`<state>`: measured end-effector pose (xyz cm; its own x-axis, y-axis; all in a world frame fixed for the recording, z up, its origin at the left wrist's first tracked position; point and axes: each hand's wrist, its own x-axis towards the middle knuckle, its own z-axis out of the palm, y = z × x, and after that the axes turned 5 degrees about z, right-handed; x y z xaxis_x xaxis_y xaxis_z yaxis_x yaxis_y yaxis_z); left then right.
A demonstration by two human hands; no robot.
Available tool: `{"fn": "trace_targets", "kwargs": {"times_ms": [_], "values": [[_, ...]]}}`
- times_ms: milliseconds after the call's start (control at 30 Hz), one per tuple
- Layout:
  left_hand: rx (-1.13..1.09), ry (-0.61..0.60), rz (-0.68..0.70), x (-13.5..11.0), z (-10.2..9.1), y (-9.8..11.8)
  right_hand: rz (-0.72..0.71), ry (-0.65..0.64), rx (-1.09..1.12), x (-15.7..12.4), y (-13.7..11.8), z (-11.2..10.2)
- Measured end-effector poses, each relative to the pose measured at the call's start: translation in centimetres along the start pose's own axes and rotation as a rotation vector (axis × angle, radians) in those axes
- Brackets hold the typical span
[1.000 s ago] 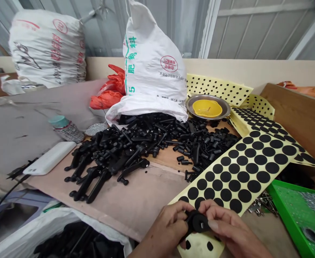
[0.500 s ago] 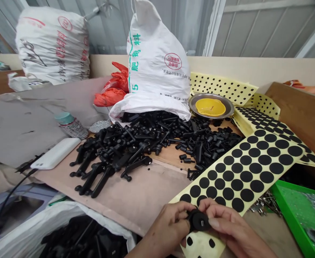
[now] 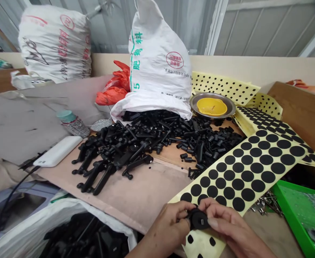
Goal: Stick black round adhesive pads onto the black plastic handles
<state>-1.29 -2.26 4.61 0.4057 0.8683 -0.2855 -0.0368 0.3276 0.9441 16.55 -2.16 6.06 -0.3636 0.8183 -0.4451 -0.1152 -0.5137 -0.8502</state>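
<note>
Both hands meet at the lower right around a black plastic part [image 3: 199, 219] with a round disc face and a small metal-looking slot. My left hand [image 3: 168, 225] grips it from the left, thumb and fingers closed on it. From the right, my right hand [image 3: 227, 225] pinches the disc's edge with its fingertips. Just beneath the part lies a small yellow sheet with black dots [image 3: 204, 245]. Behind the hands rests a yellow sheet of large round black stickers [image 3: 238, 167]. The underside of the held part is hidden by the fingers.
A heap of black crank-like parts [image 3: 125, 147] spills from a white sack [image 3: 160, 64]. A steel bowl [image 3: 231, 107] holds a yellow basket [image 3: 212, 106]. A green tray [image 3: 289, 206] sits right, a white power bank [image 3: 59, 150] left, and an open white bag [image 3: 15, 231] front left.
The whole view has shifted slightly. Both hands stay on the black part in nearly the same place, with hardly any finger movement.
</note>
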Motion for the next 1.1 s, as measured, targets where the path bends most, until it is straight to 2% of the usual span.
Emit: {"fn": "trace_targets", "kwargs": {"times_ms": [367, 533, 633, 767, 833, 967, 1100], "values": [[0.085, 0.009, 0.018, -0.8, -0.4, 1.0, -0.048, 0.020, -0.108, -0.1, 0.1, 0.2], [0.176, 0.036, 0.077, -0.8, -0.4, 0.4, -0.065, 0.006, -0.137, 0.1, 0.3, 0.1], [0.207, 0.040, 0.115, -0.6, -0.1, -0.1, -0.133, 0.004, -0.230, 0.2, 0.6, 0.2], [0.331, 0.107, 0.184, -0.7, 0.3, -0.1, -0.279, 0.025, -0.451, 0.6, 1.2, 0.0], [0.371, 0.125, 0.205, -1.0, 0.3, 0.1, -0.289, 0.022, -0.496, 0.7, 1.4, -0.2], [0.380, 0.135, 0.248, -1.5, 0.1, 0.0, -0.232, 0.001, -0.441, 0.7, 1.4, -0.3], [0.384, 0.183, 0.300, -1.9, -0.2, -0.7, -0.091, 0.026, -0.180, 0.6, 1.0, 0.4]]}}
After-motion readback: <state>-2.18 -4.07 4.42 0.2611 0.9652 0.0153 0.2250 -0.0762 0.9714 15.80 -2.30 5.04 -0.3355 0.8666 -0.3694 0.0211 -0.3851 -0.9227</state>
